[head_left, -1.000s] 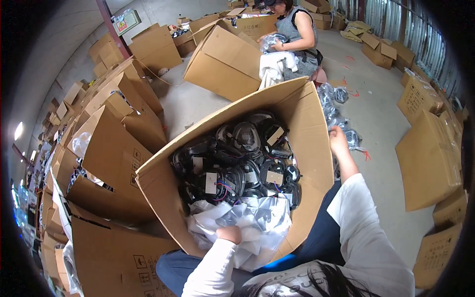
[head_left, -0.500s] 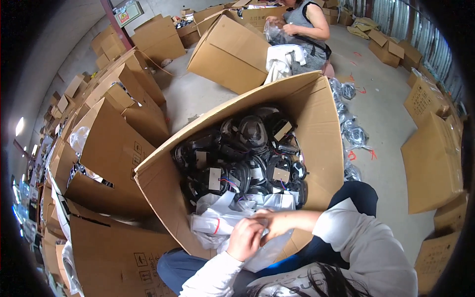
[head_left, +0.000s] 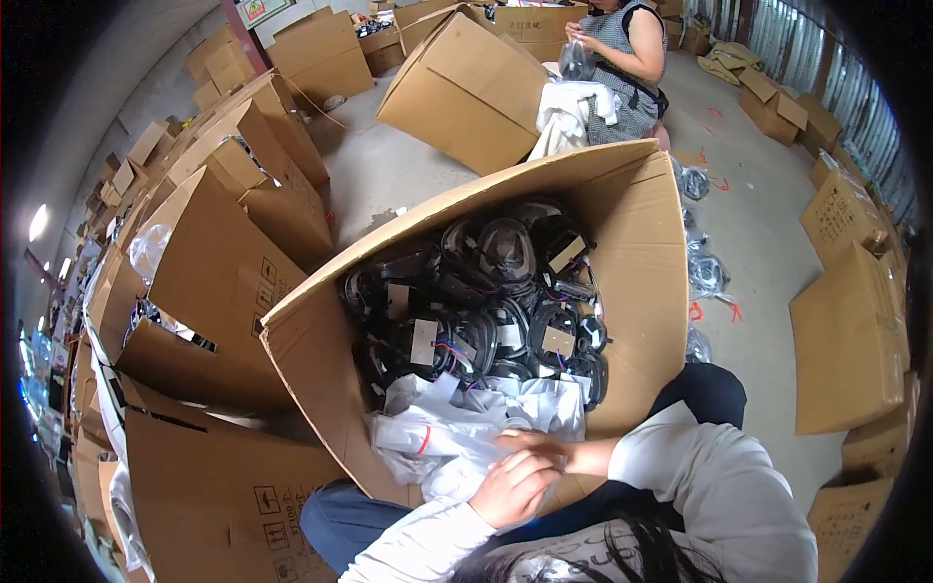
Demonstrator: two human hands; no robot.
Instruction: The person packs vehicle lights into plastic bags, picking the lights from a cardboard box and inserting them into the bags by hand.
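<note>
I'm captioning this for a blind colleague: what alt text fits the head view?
Seen from above, a person's left hand and right hand meet on white plastic bags in a big open cardboard box full of bagged black parts. More boxes surround it; another person works behind.

clear white plastic bags (head_left: 457, 428) are lying crumpled at the near end of the big open cardboard box (head_left: 641, 253), which is tipping toward the person, with black bagged items (head_left: 486, 301) piling up behind them.
</note>
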